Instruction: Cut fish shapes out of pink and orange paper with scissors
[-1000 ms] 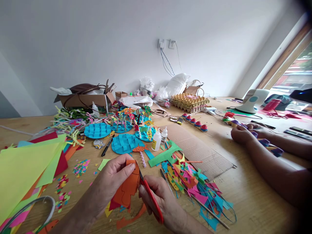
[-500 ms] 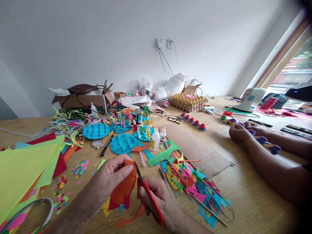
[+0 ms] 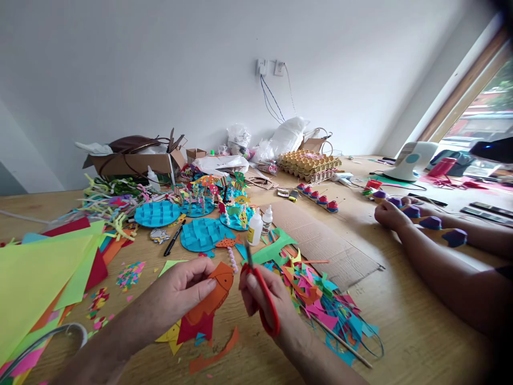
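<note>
Pinched in my left hand (image 3: 186,291) is an orange paper fish (image 3: 218,294), with a drawn eye and a curved black line near its head. My right hand (image 3: 268,299) grips red-handled scissors (image 3: 269,313), their dark blades pointing up and away, apart from the fish. Below the fish lie a dark red paper piece (image 3: 196,327) and a yellow paper piece (image 3: 171,337). A curved orange offcut (image 3: 218,353) rests on the table between my wrists. Beyond my hands are a woven blue paper disc (image 3: 204,235) and a small orange spotted fish (image 3: 228,243) on a lilac twisted stem.
Glue bottles (image 3: 255,229) stand behind my right hand. Paper scraps (image 3: 324,299) and a cardboard sheet (image 3: 320,240) lie to the right, coloured sheets (image 3: 44,278) to the left. At far right, another person's hands (image 3: 388,216) hold a painted egg-carton strip (image 3: 430,222).
The scissors have come away from the orange fish, moving up and right with my right hand. The fish has turned slightly in my left hand, showing its eye.
</note>
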`<move>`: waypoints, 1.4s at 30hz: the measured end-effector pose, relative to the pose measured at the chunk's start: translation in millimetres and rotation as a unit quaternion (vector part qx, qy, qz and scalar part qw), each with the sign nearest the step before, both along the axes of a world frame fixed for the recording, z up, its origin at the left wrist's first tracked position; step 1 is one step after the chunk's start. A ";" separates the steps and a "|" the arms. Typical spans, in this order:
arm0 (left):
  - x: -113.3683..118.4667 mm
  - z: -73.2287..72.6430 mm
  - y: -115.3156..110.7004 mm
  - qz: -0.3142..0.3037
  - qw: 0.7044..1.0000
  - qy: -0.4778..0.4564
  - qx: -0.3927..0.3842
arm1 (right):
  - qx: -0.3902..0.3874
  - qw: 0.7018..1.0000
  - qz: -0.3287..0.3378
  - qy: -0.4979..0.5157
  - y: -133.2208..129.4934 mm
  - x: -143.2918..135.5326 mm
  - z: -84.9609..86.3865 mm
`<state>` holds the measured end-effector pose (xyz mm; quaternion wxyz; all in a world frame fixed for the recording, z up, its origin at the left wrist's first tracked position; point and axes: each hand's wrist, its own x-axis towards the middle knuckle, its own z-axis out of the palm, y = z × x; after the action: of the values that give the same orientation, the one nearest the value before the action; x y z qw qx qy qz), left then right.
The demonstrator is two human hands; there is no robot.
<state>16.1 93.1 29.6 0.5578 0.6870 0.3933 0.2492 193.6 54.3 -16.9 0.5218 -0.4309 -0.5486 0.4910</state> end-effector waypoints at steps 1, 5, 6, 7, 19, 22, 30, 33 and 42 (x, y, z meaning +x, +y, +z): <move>-1.7 -0.1 0.2 -0.010 1.000 0.014 0.006 | 0.016 0.999 -0.029 0.017 1.3 2.4 0.9; -4.7 0.0 -0.6 -0.034 0.996 0.075 0.025 | 0.023 0.997 -0.043 0.052 4.1 6.8 5.1; -4.7 -0.4 -0.7 -0.032 0.995 0.086 0.039 | 0.015 0.998 -0.021 0.049 3.8 6.4 6.3; -4.7 -1.0 -0.5 -0.031 0.994 0.090 0.051 | 0.007 0.999 0.004 0.041 3.1 5.6 7.4; -5.0 -1.8 1.6 0.004 0.992 0.077 0.100 | -0.006 0.998 0.022 -0.057 1.0 0.5 7.7; -3.0 1.8 1.4 0.130 0.985 0.003 0.113 | -0.007 0.996 -0.072 0.060 5.7 1.6 2.5; 22.4 -18.7 -3.5 0.152 0.968 -0.170 -0.102 | -0.021 0.957 -0.148 0.248 6.3 -4.1 -2.6; 28.0 -21.6 -10.4 0.121 0.981 -0.124 -0.089 | -0.023 0.965 -0.131 0.227 1.6 -10.1 -1.7; 24.4 -16.0 -12.1 0.188 0.973 -0.124 -0.054 | -0.031 0.990 -0.070 0.116 -3.7 -10.2 -0.8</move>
<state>40.4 80.9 13.6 0.5813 0.5339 0.4562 0.4111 183.4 50.7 -17.6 0.6015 -0.4237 -0.4376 0.5169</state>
